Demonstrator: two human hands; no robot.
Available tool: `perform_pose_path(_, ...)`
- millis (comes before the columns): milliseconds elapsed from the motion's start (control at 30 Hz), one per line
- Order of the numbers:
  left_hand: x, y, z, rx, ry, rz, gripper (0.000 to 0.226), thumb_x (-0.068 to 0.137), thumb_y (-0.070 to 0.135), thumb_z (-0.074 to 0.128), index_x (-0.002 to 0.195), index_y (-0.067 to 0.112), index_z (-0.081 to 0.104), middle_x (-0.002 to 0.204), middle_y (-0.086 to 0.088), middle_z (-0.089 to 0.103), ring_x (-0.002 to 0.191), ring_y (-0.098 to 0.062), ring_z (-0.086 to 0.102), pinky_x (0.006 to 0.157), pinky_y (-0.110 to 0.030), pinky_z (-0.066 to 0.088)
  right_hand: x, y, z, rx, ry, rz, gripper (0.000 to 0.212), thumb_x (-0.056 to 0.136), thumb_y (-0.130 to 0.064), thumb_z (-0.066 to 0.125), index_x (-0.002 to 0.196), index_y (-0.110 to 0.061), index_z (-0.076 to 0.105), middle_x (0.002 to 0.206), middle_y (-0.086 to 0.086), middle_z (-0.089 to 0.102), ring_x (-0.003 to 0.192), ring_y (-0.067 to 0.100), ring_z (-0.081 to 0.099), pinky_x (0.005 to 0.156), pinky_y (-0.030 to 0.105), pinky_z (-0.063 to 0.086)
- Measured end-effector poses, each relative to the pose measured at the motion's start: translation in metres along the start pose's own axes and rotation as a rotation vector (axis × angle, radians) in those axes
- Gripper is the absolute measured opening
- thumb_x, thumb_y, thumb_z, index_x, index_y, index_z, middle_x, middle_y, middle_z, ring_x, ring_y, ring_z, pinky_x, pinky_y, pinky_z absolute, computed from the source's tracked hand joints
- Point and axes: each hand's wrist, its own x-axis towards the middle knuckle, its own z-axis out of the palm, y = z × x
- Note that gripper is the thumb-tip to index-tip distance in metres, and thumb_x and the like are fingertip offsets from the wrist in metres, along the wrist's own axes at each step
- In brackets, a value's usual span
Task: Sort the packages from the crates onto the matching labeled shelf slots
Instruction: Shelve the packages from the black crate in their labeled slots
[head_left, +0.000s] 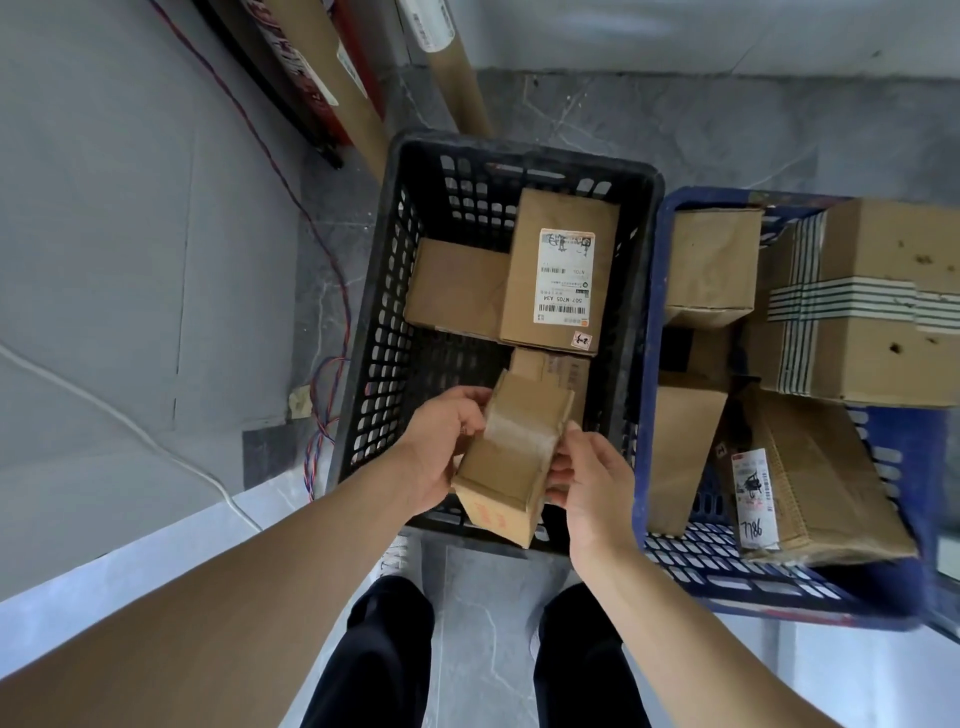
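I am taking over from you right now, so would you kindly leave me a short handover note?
Left hand: grips the left side of the small box.
Right hand: holds its right side.
The small box is lifted over the near end of the black crate; no label shows on its upper face.
In the black crate: a labelled box, a plain box beside it and another box behind the held one.
The blue crate holds several more packages.
Done: one box picked.
Left: find its label and shelve it, then the rest. No shelves are in view.
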Motion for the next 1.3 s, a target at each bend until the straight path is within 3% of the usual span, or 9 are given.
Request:
perform_pose_path(67,-0.002,-0.001,0.003,0.009,0.011,-0.043,0.019,0.096,0.027,0.045,0.095,0.017,0.062,0.085,-0.003,0.058,0.080,-0.022,0.053,0.074,-0.037,0.047,-0.002,0.003,-0.004,-0.021,0.000,0.053,0.041,0.103,-0.034,0.062,0.096,0.006,0.061,0.089,0.022,0.068,0.083,0.034,0.063,0.082,0.056,0.055)
perform_pose_path(233,-0.001,-0.008,0.008,0.007,0.034,-0.149,0.058,0.096,0.066,0.044,0.109,0.013,0.063,0.101,-0.009,0.066,0.091,-0.026,0.061,0.070,-0.037,0.052,-0.008,0.004,-0.009,-0.085,-0.052,0.190,0.032,0.102,-0.047,0.058,0.103,-0.016,0.064,0.102,0.007,0.074,0.095,0.022,0.069,0.091,0.051,0.055)
perform_pose_path(333,-0.004,-0.008,0.013,-0.014,0.050,-0.131,0.041,0.097,0.053,0.053,0.097,0.013,0.061,0.092,-0.006,0.064,0.080,-0.021,0.059,0.060,-0.031,0.048,-0.011,0.004,-0.010,-0.051,-0.062,0.151,0.037,0.098,-0.050,0.059,0.109,-0.015,0.066,0.109,0.011,0.073,0.098,0.022,0.068,0.086,0.044,0.054)
perform_pose_path(433,-0.004,-0.007,0.018,-0.009,0.072,0.011,0.011,0.094,0.016,0.056,0.084,0.017,0.060,0.071,0.003,0.062,0.074,-0.016,0.054,0.065,-0.032,0.044,-0.011,0.002,-0.012,0.067,-0.005,0.104,0.058,0.083,-0.061,0.061,0.106,-0.009,0.065,0.107,0.019,0.069,0.096,0.027,0.064,0.082,0.040,0.050)
perform_pose_path(533,0.000,-0.009,0.020,-0.007,0.111,0.092,0.018,0.089,0.000,0.053,0.092,0.016,0.062,0.081,-0.002,0.064,0.084,-0.017,0.057,0.074,-0.038,0.043,-0.005,0.000,-0.012,0.109,0.032,0.102,0.041,0.093,-0.053,0.058,0.100,-0.013,0.064,0.100,0.009,0.071,0.094,0.024,0.064,0.078,0.037,0.048)
perform_pose_path(733,0.007,-0.022,0.020,-0.010,0.076,0.017,0.022,0.100,0.022,0.050,0.087,0.012,0.064,0.075,-0.004,0.069,0.084,-0.023,0.062,0.069,-0.034,0.045,0.005,0.007,-0.012,-0.092,0.005,0.158,0.012,0.107,-0.024,0.052,0.116,-0.021,0.059,0.095,-0.003,0.072,0.088,0.013,0.068,0.066,0.032,0.051)
perform_pose_path(933,0.005,-0.024,0.024,0.000,0.089,-0.026,0.049,0.104,0.046,0.041,0.112,0.007,0.070,0.088,-0.006,0.074,0.093,-0.024,0.065,0.086,-0.039,0.045,0.007,0.010,-0.011,-0.139,-0.007,0.156,0.017,0.109,-0.023,0.047,0.120,-0.027,0.059,0.096,-0.009,0.071,0.090,0.009,0.067,0.065,0.029,0.047)
perform_pose_path(1067,0.005,-0.025,0.025,0.017,0.084,-0.080,0.058,0.102,0.059,0.036,0.109,0.016,0.075,0.103,-0.009,0.077,0.111,-0.028,0.066,0.109,-0.051,0.041,0.006,0.005,-0.010,-0.134,-0.008,0.175,0.019,0.109,-0.023,0.047,0.122,-0.026,0.061,0.097,-0.007,0.072,0.093,0.013,0.068,0.068,0.033,0.050)
perform_pose_path(1300,0.005,-0.017,0.025,0.037,0.035,-0.098,0.063,0.100,0.066,0.030,0.113,0.021,0.073,0.109,-0.009,0.075,0.113,-0.027,0.065,0.111,-0.056,0.039,0.006,0.000,-0.009,-0.119,-0.001,0.147,0.017,0.110,-0.027,0.046,0.114,-0.033,0.061,0.100,-0.008,0.073,0.096,0.012,0.067,0.070,0.031,0.049)
